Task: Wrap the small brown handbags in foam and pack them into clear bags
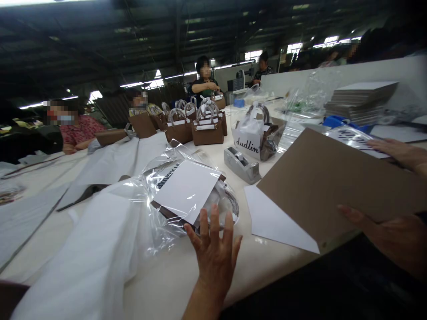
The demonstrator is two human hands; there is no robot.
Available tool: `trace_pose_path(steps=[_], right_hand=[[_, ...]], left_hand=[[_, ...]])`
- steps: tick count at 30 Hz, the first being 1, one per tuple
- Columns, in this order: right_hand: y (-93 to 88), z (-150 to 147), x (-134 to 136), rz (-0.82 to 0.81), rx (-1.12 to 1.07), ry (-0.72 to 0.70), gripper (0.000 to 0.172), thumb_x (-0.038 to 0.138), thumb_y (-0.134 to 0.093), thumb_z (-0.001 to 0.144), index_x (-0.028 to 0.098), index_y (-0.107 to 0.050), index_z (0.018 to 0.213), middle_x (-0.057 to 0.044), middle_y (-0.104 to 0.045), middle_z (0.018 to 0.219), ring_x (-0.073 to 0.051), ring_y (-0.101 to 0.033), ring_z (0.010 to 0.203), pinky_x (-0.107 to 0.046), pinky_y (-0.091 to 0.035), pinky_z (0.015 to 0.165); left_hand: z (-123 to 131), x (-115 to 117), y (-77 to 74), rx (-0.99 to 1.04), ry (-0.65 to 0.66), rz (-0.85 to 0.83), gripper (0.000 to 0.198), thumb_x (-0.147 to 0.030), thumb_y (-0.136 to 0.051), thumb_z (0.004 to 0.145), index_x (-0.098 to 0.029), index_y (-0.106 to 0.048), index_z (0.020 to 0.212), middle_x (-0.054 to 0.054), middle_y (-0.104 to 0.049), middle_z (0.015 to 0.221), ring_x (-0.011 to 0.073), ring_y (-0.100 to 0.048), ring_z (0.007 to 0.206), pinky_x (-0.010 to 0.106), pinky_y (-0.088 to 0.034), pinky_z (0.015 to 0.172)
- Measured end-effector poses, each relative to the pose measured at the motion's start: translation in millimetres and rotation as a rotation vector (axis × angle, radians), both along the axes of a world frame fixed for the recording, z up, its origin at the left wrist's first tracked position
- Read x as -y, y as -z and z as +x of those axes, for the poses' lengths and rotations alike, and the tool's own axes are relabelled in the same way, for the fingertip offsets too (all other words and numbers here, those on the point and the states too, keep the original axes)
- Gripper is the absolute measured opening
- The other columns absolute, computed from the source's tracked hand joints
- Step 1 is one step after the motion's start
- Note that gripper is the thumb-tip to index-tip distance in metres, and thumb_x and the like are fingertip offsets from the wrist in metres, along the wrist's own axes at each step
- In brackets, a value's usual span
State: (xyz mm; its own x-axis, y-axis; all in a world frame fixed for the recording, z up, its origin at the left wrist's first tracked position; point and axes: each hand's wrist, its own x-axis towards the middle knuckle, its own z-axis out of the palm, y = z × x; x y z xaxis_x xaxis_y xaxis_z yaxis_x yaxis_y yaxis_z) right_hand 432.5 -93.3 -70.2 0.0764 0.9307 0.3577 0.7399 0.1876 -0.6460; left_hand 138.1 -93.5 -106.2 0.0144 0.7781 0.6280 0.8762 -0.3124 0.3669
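Note:
My left hand (215, 249) is spread at the near side of a brown handbag (168, 215) in clear plastic. A white card (188, 189) lies over this bag, and its wrapped handle shows beside my fingers. At the right, my right hand (390, 233) grips the lower edge of a large brown board (340, 178), thumb on top and other fingers mostly hidden. White paper (276, 220) lies partly under the board. A grey tape dispenser (242, 164) stands between the bag and the board.
Another person's hand (400, 153) reaches in beyond the board. Several brown handbags (208, 131) stand farther back, with a bagged one marked "dudlin" (247, 144) nearer. Stacked boards (360, 102) stand at back right. White sheets (90, 231) cover the left side. People sit beyond.

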Motion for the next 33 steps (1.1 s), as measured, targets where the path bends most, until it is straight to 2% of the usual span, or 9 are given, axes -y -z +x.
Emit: trace_pose_path(steps=[3,5,8,11,15,17,21,25,33], right_hand=[[13.4,-20.2,4.6,-0.45,-0.476,-0.003,0.029,0.043,-0.049,0.08,0.019,-0.062,0.09,-0.011,-0.067,0.084,-0.024,-0.064,0.074,-0.033,-0.054,0.062],[24.7,-39.5,8.3,-0.688,-0.775,-0.044,0.026,0.041,-0.052,0.079,0.017,-0.058,0.086,-0.009,-0.065,0.077,-0.021,-0.063,0.066,-0.031,-0.053,0.054],[34.4,-66.6,7.8,-0.842,-1.136,-0.067,0.019,0.032,-0.056,0.076,0.016,-0.052,0.084,-0.002,-0.059,0.065,-0.014,-0.056,0.053,-0.022,-0.044,0.04],[33.0,-87.3,-2.1,-0.876,-1.338,-0.099,0.016,0.024,-0.056,0.076,0.015,-0.05,0.087,0.001,-0.055,0.062,-0.01,-0.052,0.048,-0.018,-0.039,0.035],[26.3,-111.9,-20.3,-0.921,-1.389,-0.208,0.016,0.019,-0.052,0.077,0.013,-0.05,0.091,0.0,-0.054,0.062,-0.009,-0.05,0.045,-0.018,-0.04,0.033],[26.2,-123.9,-31.6,-0.921,-1.4,-0.197,0.015,0.017,-0.051,0.077,0.012,-0.05,0.091,0.0,-0.054,0.062,-0.009,-0.05,0.045,-0.018,-0.04,0.033],[34.0,-147.0,-61.3,-0.819,-1.412,-0.071,0.012,0.014,-0.047,0.078,0.013,-0.049,0.09,0.001,-0.053,0.063,-0.008,-0.05,0.048,-0.018,-0.043,0.036],[44.5,-171.5,-85.4,-0.816,-1.364,-0.057,0.01,0.013,-0.047,0.076,0.013,-0.049,0.086,0.002,-0.052,0.06,-0.009,-0.05,0.046,-0.017,-0.042,0.033],[54.3,-208.8,-78.8,-0.868,-1.315,-0.115,0.011,0.014,-0.047,0.073,0.012,-0.052,0.082,0.0,-0.054,0.056,-0.011,-0.051,0.044,-0.02,-0.044,0.034]], left_hand=[[-20.6,-22.4,-0.7,-0.402,-0.041,-0.044,0.013,-0.024,-0.063,0.073,-0.023,-0.063,0.086,0.009,-0.047,0.131,0.0362,-0.03,0.127,0.068,0.006,0.097],[-37.1,-36.5,-9.9,-0.498,-0.009,-0.139,0.003,-0.023,-0.06,0.075,-0.022,-0.062,0.077,0.008,-0.05,0.128,0.0365,-0.033,0.125,0.07,-0.003,0.096],[-66.8,-55.8,-37.7,-0.444,0.061,-0.208,0.012,-0.028,-0.054,0.079,-0.02,-0.062,0.084,0.01,-0.053,0.124,0.033,-0.038,0.123,0.058,-0.029,0.096],[-91.7,-73.4,-68.7,-0.266,0.067,-0.218,0.022,-0.037,-0.051,0.08,-0.02,-0.063,0.087,0.007,-0.058,0.114,0.0243,-0.051,0.111,0.039,-0.04,0.094],[-103.7,-84.8,-88.9,-0.162,0.036,-0.274,0.028,-0.044,-0.051,0.077,-0.021,-0.063,0.09,0.002,-0.062,0.1,0.0192,-0.058,0.094,0.031,-0.043,0.086],[-103.3,-85.4,-90.3,-0.143,0.029,-0.292,0.028,-0.044,-0.052,0.077,-0.021,-0.063,0.089,0.001,-0.063,0.095,0.0177,-0.059,0.088,0.029,-0.044,0.083],[-100.7,-83.8,-89.4,-0.129,0.037,-0.296,0.025,-0.042,-0.052,0.077,-0.021,-0.062,0.086,0.0,-0.063,0.091,0.0161,-0.058,0.083,0.027,-0.043,0.079],[-100.6,-83.2,-90.0,-0.121,0.047,-0.311,0.025,-0.042,-0.051,0.078,-0.022,-0.062,0.087,0.0,-0.062,0.092,0.0166,-0.057,0.085,0.027,-0.042,0.077],[-103.2,-82.9,-91.2,-0.123,0.072,-0.307,0.022,-0.041,-0.049,0.08,-0.023,-0.061,0.086,-0.002,-0.06,0.088,0.0139,-0.056,0.079,0.025,-0.041,0.075]])
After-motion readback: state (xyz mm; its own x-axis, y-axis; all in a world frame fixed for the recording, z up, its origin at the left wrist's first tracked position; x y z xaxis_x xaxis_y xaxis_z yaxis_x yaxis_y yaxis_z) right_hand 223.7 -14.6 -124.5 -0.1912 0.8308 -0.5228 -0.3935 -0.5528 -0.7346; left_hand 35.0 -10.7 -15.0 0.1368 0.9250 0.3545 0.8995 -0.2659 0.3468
